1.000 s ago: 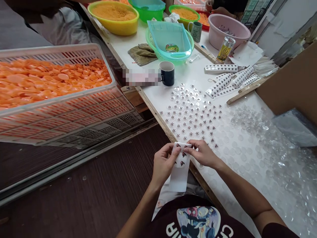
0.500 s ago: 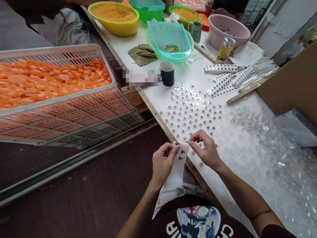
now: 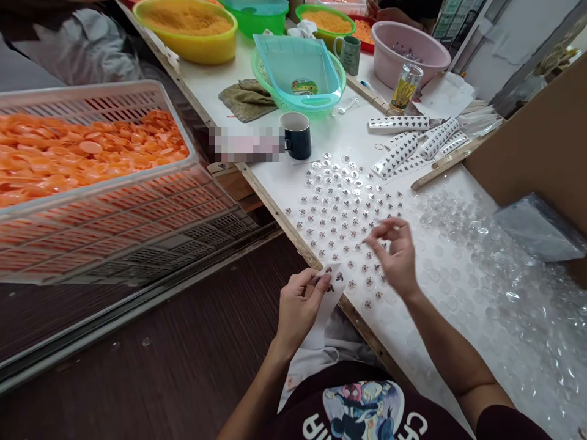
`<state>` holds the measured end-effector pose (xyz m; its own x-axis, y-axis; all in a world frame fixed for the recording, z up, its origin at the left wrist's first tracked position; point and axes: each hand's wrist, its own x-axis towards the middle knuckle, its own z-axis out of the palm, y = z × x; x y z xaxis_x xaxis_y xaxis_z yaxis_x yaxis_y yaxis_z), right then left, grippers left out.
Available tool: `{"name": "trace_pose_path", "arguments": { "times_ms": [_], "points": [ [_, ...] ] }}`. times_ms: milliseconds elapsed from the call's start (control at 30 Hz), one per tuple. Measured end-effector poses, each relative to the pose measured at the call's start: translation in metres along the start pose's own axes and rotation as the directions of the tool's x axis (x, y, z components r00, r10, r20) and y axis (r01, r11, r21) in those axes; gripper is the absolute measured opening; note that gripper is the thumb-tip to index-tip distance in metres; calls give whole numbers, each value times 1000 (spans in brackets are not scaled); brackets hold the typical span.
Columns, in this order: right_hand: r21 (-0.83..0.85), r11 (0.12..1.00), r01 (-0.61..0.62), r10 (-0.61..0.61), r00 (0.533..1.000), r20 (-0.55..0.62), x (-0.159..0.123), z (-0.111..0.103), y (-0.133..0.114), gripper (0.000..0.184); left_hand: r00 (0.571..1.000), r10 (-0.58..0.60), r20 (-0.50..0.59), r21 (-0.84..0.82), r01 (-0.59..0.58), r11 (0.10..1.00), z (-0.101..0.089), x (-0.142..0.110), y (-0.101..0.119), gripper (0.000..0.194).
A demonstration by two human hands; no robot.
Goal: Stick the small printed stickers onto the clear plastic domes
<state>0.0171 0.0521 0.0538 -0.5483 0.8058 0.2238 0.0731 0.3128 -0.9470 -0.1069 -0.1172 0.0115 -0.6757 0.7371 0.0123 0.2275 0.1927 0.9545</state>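
My left hand (image 3: pixel 300 302) is closed on a white sticker strip (image 3: pixel 328 297) with small dark pictures, held off the table's near edge. My right hand (image 3: pixel 395 252) hovers over the white table (image 3: pixel 275 165) with thumb and forefinger pinched together; what they pinch is too small to name. Under and beyond it lie several rows of clear round domes with dark stickers (image 3: pixel 343 201). To the right spreads a heap of plain clear domes (image 3: pixel 481 256).
A grey crate of orange caps (image 3: pixel 92 153) stands left. A dark mug (image 3: pixel 296 134), a cloth (image 3: pixel 247 99), a green basket with a scoop (image 3: pixel 298 73), bowls of orange material (image 3: pixel 186 21), a pink basin (image 3: pixel 408 52), a glass (image 3: pixel 406 85) and sticker strips (image 3: pixel 413 143) lie beyond. A cardboard box (image 3: pixel 541 140) sits right.
My right hand left the strip and moved forward and right over the rows of domes, fingers pinched. The left hand kept hold of the strip. The view shifted slightly.
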Motion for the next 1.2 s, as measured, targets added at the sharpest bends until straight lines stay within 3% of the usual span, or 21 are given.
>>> {"name": "trace_pose_path", "arguments": {
  "times_ms": [100, 233, 333, 500, 667, 767, 900, 967, 1100, 1200],
  "points": [
    [-132, 989, -59, 33, 982, -187, 27, -43, 28, 43, 999, -31, -28, 0, 31, 1000, -4, 0, -6, 26],
    [-215, 960, -181, 141, 972, -187, 50, -74, 72, 43, 997, -52, -52, -5, 51, 999, -6, -1, -11, 25],
    [-272, 938, -215, 175, 971, -165, 56, -74, 91, 43, 997, -53, -58, -9, 53, 999, -6, -1, -12, 26],
    [-450, 869, -206, 174, 978, -111, 59, -63, 98, 39, 996, -58, -62, 1, 59, 998, -8, 1, -12, 26],
    [-767, 636, -85, 85, 996, -40, 59, -51, 98, 41, 996, -57, -62, -1, 57, 998, -5, 2, -13, 26],
    [-826, 560, -67, 24, 998, -65, 60, -54, 96, 42, 997, -55, -58, -8, 55, 998, -5, 2, -13, 26],
    [-744, 651, -150, -30, 975, -222, 66, -80, 93, 24, 996, -66, -65, -6, 66, 998, -9, 1, -15, 25],
    [-632, 744, -217, 45, 960, -277, 68, -94, 94, 19, 995, -74, -73, -6, 73, 997, -10, 1, -15, 25],
    [-430, 829, -357, 299, 933, -199, 68, -108, 101, 21, 995, -68, -66, -10, 68, 998, -8, 2, -14, 26],
    [-439, 818, -372, 326, 928, -179, 68, -105, 105, 20, 996, -64, -60, -12, 63, 998, -6, 3, -13, 26]
  ]
}}
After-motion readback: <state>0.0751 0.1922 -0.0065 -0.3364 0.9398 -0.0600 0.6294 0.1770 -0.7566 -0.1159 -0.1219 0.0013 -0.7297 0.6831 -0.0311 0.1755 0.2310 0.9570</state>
